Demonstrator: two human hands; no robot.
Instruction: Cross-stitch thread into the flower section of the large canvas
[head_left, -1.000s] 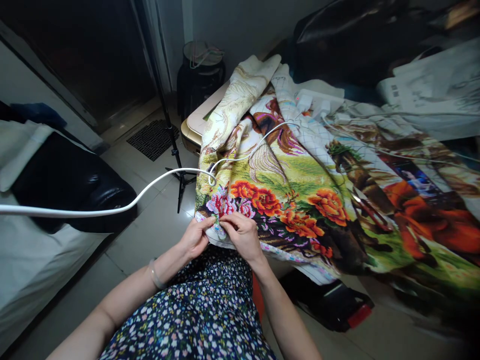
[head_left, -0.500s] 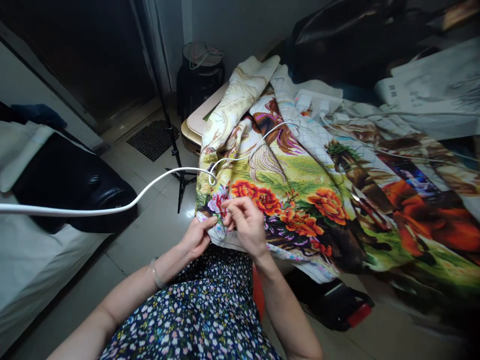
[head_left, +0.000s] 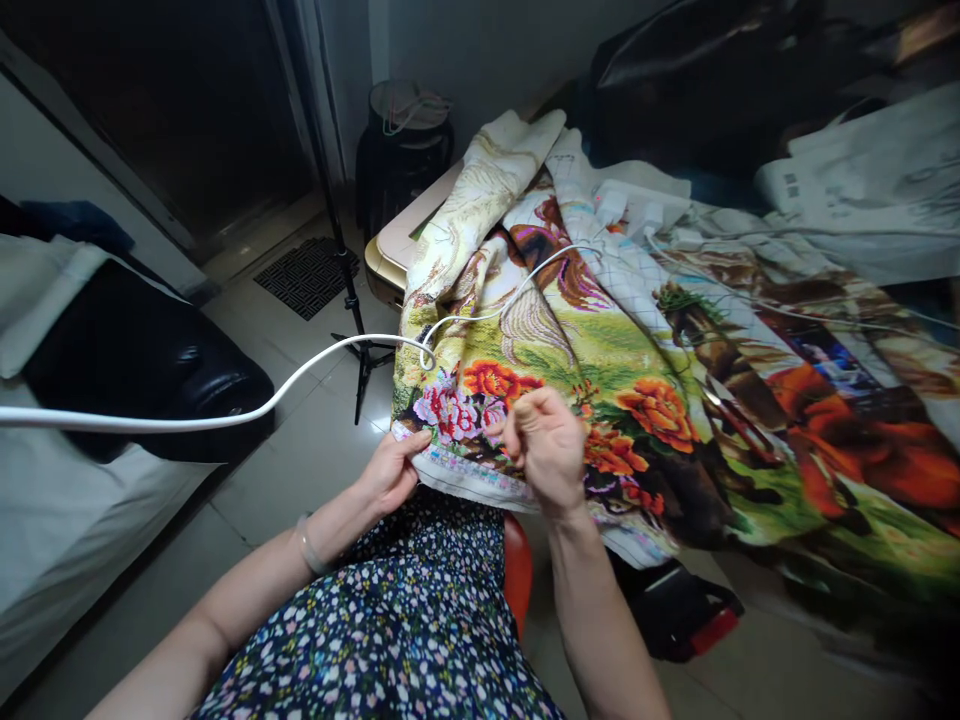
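Note:
A large cross-stitch cloth (head_left: pixel 525 330) with orange and pink flowers is draped over the table and hangs towards my lap. My left hand (head_left: pixel 394 468) grips its near left edge, thumb on top and fingers tucked underneath. Over the flowers, to the right of the left hand, my right hand (head_left: pixel 551 445) is raised with its fingers curled and pinched together. Whatever those fingertips hold is too small to make out. Between the hands, pink and white stitched flowers (head_left: pixel 454 412) show on the cloth.
A white cable (head_left: pixel 247 415) crosses from the left and loops over the cloth. Behind it stands a black tripod (head_left: pixel 352 300). White plugs (head_left: pixel 637 205) and a plastic bag (head_left: pixel 862 190) lie at the back right. A red stool (head_left: pixel 517 570) shows beneath me.
My right hand has moved right, away from my left hand, uncovering the pink flowers. My left hand keeps its grip on the cloth's edge.

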